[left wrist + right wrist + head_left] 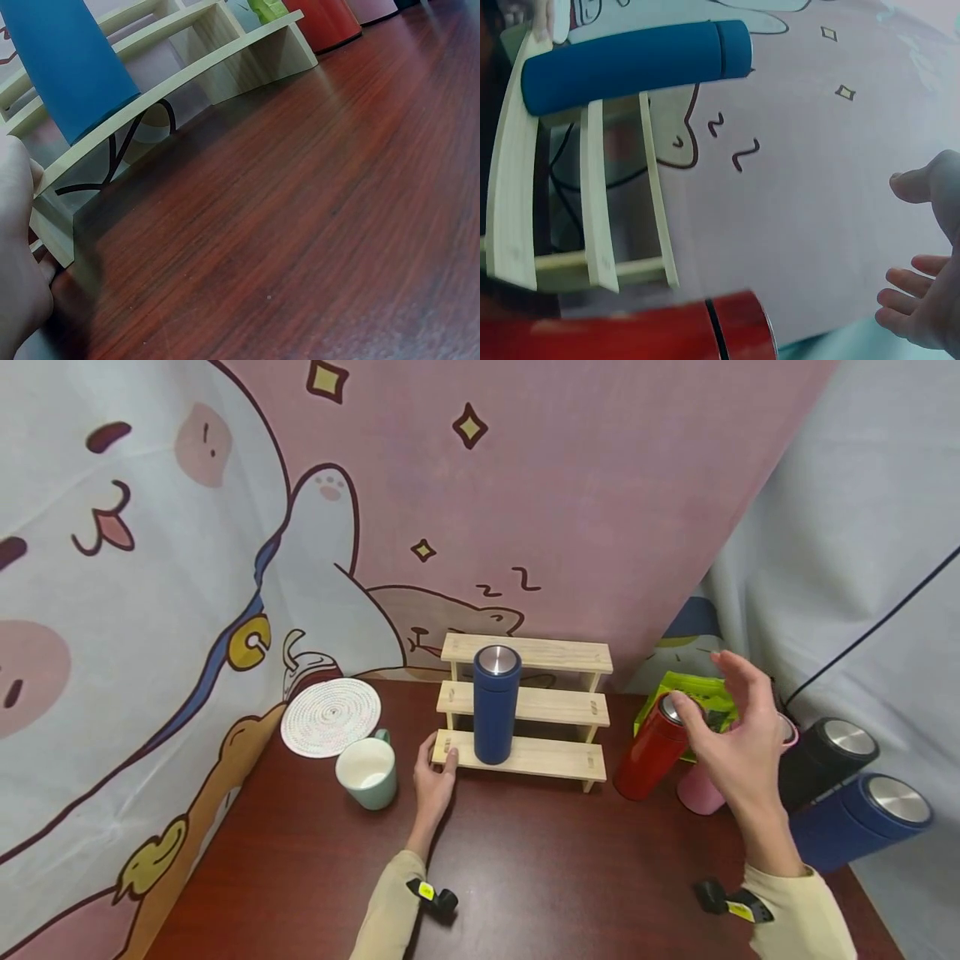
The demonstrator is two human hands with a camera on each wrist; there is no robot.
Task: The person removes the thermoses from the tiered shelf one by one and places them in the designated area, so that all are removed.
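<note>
A three-tier wooden display rack (555, 758) stands on the table, with a blue thermos (493, 714) upright on its lowest step near the left end. My left hand (433, 789) grips that step's left end, thumb over the top; the left wrist view shows the hand (19, 255) at the rack's corner. Above and beside a red thermos (651, 750), my right hand (744, 747) is raised with thumb and fingers spread. In the right wrist view nothing is between its fingers (909, 306), and the red thermos (630, 334) lies apart from it.
On the right stand a pink bottle (699, 792), a black thermos (825, 764) and another blue thermos (855, 818), with a bright green bag (705, 692) behind. A mint mug (372, 783) and a round woven mat (332, 717) are at left. Printed cloth surrounds the table (555, 868).
</note>
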